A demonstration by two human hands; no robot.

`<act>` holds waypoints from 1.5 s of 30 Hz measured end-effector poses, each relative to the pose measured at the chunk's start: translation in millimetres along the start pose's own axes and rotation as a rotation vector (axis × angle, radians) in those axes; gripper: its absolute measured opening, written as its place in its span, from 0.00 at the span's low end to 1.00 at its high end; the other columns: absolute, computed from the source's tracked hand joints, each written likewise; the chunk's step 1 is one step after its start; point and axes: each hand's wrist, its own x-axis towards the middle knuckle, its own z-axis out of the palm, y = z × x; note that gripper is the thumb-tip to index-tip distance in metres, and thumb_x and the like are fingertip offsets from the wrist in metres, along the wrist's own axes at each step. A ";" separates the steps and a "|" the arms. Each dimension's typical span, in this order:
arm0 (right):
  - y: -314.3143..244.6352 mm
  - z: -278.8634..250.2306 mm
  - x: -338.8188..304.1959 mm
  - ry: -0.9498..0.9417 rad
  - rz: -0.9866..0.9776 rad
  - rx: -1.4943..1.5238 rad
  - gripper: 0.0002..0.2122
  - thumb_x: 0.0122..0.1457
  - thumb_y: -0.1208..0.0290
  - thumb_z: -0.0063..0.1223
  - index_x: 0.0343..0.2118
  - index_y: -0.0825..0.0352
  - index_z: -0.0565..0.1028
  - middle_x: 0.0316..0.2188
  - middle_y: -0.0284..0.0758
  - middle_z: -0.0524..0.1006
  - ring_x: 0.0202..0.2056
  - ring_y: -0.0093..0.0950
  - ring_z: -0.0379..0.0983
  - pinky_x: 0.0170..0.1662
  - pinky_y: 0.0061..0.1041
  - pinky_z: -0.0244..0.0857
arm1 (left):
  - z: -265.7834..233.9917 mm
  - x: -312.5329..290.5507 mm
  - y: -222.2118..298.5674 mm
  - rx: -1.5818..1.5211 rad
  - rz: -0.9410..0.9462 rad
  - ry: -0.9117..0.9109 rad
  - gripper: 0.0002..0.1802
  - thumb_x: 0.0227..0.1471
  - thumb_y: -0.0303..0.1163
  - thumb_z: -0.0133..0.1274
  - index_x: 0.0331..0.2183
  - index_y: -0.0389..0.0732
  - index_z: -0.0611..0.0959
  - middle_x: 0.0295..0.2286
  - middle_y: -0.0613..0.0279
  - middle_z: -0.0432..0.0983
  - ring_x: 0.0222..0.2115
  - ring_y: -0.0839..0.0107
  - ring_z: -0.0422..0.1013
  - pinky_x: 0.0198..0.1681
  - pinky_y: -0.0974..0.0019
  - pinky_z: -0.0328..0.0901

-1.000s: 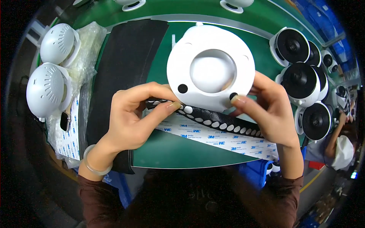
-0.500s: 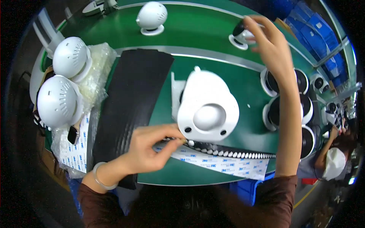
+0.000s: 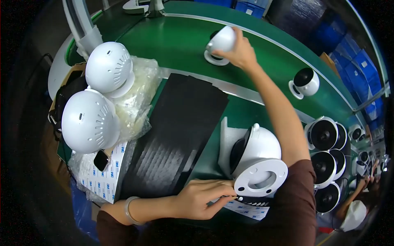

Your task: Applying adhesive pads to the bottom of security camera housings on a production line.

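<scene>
My right hand [image 3: 243,48] grips a white ball-shaped camera [image 3: 225,39] with a round foot, over the green conveyor belt [image 3: 172,41]. Close to me, a second white ball camera [image 3: 264,141] lies tipped over, its ring-shaped base [image 3: 240,174] turned toward me and bearing two dark round pads. Beside that base, my left hand [image 3: 201,199] has thumb and forefinger pinched at the end of a dark strip [image 3: 256,200] carrying a row of small white pads. Whatever the fingertips hold is too small to make out. Printed white backing paper [image 3: 248,210] lies under the strip.
Another camera [image 3: 307,80] stands on the belt at right. Several dark-faced cameras [image 3: 323,134] are grouped on the right. Two white cameras [image 3: 107,67] rest on bubble wrap [image 3: 143,94] at left, near a black foam sheet [image 3: 176,123]. A co-worker [image 3: 355,213] sits far right.
My right hand has left the right-hand belt camera and moved left onto the other belt camera. The view has shifted; my left hand stays by the tipped camera's base.
</scene>
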 end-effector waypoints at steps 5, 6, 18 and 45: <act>15.8 -70.8 -33.9 -0.044 -0.068 -0.089 0.44 0.30 0.49 0.64 0.51 0.63 0.57 0.39 0.49 0.71 0.39 0.41 0.70 0.43 0.32 0.64 | -3.0 1.5 -2.2 0.063 0.028 0.014 0.08 0.39 0.21 0.55 0.28 0.36 0.77 0.30 0.57 0.75 0.28 0.64 0.73 0.31 0.70 0.68; 15.2 -93.6 -48.4 -0.091 -0.046 -0.069 0.42 0.31 0.52 0.65 0.51 0.61 0.57 0.38 0.48 0.71 0.38 0.40 0.71 0.43 0.31 0.63 | -4.1 2.0 -3.4 0.067 0.025 0.005 0.08 0.38 0.20 0.54 0.28 0.36 0.78 0.29 0.56 0.75 0.28 0.65 0.74 0.30 0.71 0.68; 53.6 -217.5 -239.1 -0.245 0.011 -0.101 0.43 0.35 0.69 0.65 0.54 0.62 0.49 0.47 0.48 0.63 0.47 0.44 0.61 0.51 0.34 0.55 | -0.4 -3.1 6.2 0.256 0.122 0.055 0.05 0.40 0.16 0.49 0.25 0.33 0.76 0.21 0.57 0.71 0.21 0.75 0.65 0.25 0.75 0.60; -114.2 -159.8 -313.5 0.025 -0.156 0.371 0.10 0.38 0.84 0.57 0.26 0.68 0.74 0.23 0.35 0.74 0.24 0.29 0.69 0.27 0.22 0.62 | -5.9 -1.9 33.1 0.242 0.054 -0.049 0.05 0.37 0.19 0.54 0.24 0.34 0.79 0.20 0.58 0.76 0.18 0.78 0.72 0.21 0.79 0.63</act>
